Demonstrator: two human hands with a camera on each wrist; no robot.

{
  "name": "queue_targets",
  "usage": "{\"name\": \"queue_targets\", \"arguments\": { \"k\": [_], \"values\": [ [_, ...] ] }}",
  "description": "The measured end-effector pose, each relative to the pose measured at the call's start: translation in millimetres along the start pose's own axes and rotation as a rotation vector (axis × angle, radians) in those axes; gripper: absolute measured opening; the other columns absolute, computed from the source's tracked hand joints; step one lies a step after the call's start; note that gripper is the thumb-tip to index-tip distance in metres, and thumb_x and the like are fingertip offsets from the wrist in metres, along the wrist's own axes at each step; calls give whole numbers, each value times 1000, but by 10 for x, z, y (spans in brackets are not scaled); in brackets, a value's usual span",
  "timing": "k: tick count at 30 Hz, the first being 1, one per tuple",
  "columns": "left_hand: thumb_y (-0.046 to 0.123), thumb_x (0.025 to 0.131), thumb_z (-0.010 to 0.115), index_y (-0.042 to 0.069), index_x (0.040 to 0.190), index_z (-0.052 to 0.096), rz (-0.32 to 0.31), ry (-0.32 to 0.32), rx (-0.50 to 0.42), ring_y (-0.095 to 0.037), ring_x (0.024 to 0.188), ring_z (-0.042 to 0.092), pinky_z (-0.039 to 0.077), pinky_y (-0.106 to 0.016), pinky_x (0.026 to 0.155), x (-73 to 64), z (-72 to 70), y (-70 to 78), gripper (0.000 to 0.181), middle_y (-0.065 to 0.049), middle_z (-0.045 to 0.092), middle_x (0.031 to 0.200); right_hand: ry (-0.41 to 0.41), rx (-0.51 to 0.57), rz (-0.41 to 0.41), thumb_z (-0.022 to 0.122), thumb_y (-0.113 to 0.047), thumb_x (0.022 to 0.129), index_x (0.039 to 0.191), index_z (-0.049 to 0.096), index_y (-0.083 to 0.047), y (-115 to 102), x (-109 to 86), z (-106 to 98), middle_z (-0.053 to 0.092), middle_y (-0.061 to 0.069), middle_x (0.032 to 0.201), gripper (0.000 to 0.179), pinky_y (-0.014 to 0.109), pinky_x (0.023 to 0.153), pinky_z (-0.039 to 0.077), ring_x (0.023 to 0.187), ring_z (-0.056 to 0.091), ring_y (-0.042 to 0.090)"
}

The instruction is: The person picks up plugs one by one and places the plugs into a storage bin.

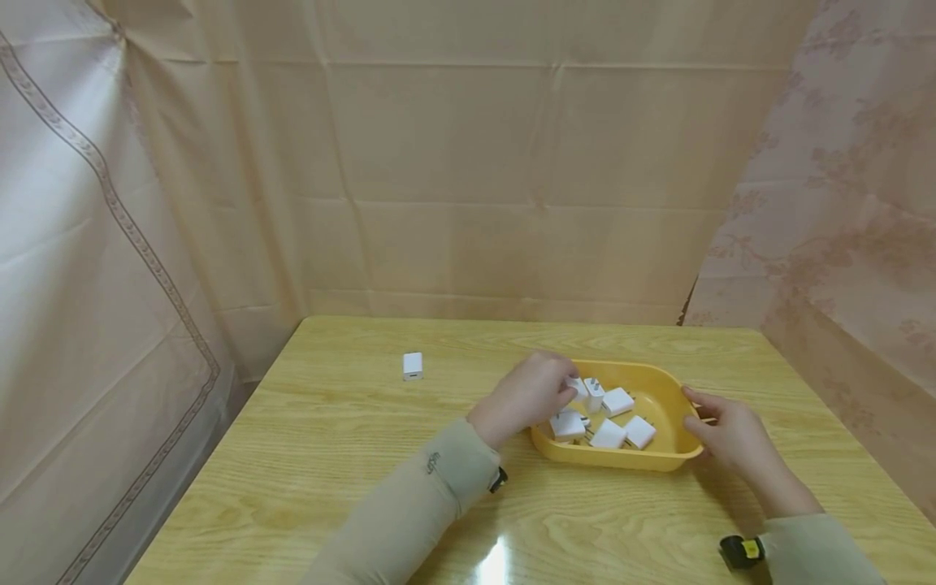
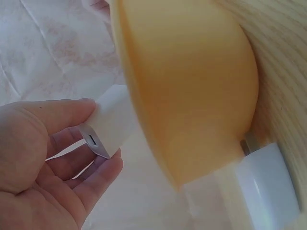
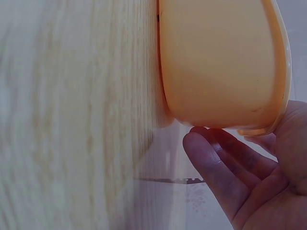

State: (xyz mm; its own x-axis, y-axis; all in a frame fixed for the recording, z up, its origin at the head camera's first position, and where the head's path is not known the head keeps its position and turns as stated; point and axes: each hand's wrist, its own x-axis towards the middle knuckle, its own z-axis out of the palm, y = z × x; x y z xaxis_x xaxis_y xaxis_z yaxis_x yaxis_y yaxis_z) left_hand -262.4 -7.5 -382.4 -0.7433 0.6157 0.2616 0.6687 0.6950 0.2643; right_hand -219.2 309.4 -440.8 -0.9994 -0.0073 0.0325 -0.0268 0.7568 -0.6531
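My left hand (image 1: 528,396) reaches over the left end of a yellow plastic basket (image 1: 610,460). Between thumb and fingers it pinches a white charger plug (image 2: 112,120), its port facing the palm. Several more white charger plugs (image 1: 639,432) lie in the basket, some with metal prongs showing. At the basket's right end, my right hand (image 1: 734,435) holds the rim; in the right wrist view its fingers (image 3: 206,153) are against the outer wall. Another charger plug (image 2: 268,187) appears on the table beside the basket in the left wrist view.
A single white charger plug (image 1: 413,366) stands on the wooden table (image 1: 329,455), left of the basket near the back. Beige cloth (image 1: 497,162) hangs behind the table, with patterned cloth on both sides.
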Motion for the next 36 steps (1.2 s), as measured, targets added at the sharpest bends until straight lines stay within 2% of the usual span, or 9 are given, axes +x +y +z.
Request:
{"name": "queue_targets", "arguments": {
  "k": [10, 18, 22, 26, 36],
  "values": [
    [19, 99, 66, 12, 115, 76, -26, -30, 32, -9, 92, 61, 49, -16, 74, 3, 65, 0, 20, 1, 71, 108, -6, 4, 1, 59, -12, 98, 151, 40, 6, -11, 0, 3, 60, 37, 120, 59, 34, 57, 58, 87, 67, 28],
    [17, 98, 68, 12, 115, 77, -1, -53, 18, -8, 96, 62, 49, -16, 78, 7, 109, -27, 20, 1, 72, 113, -7, 0, 15, 59, -13, 97, 151, 40, 6, -21, 5, 3, 60, 36, 120, 60, 34, 57, 58, 87, 66, 28],
    [19, 99, 67, 11, 117, 75, -24, -70, 20, -9, 98, 62, 50, -18, 80, -8, 100, -36, 22, 0, 72, 115, -13, 9, 19, 59, -13, 98, 151, 40, 6, -22, 6, 6, 60, 37, 120, 60, 35, 58, 58, 88, 67, 29],
    [22, 99, 67, 11, 121, 74, -48, -51, 37, -10, 99, 63, 51, -20, 83, -23, 73, -44, 26, -1, 71, 116, -14, 7, 20, 59, -13, 98, 152, 39, 6, -22, 5, 8, 59, 37, 121, 60, 34, 58, 59, 88, 66, 29],
    [26, 99, 66, 12, 121, 74, -38, -22, 50, -14, 109, 65, 52, -24, 91, -48, 52, -69, 28, 0, 71, 119, -15, 8, 26, 59, -13, 98, 152, 39, 5, -13, 8, -1, 58, 38, 123, 60, 34, 59, 59, 88, 67, 29]
  ]
}}
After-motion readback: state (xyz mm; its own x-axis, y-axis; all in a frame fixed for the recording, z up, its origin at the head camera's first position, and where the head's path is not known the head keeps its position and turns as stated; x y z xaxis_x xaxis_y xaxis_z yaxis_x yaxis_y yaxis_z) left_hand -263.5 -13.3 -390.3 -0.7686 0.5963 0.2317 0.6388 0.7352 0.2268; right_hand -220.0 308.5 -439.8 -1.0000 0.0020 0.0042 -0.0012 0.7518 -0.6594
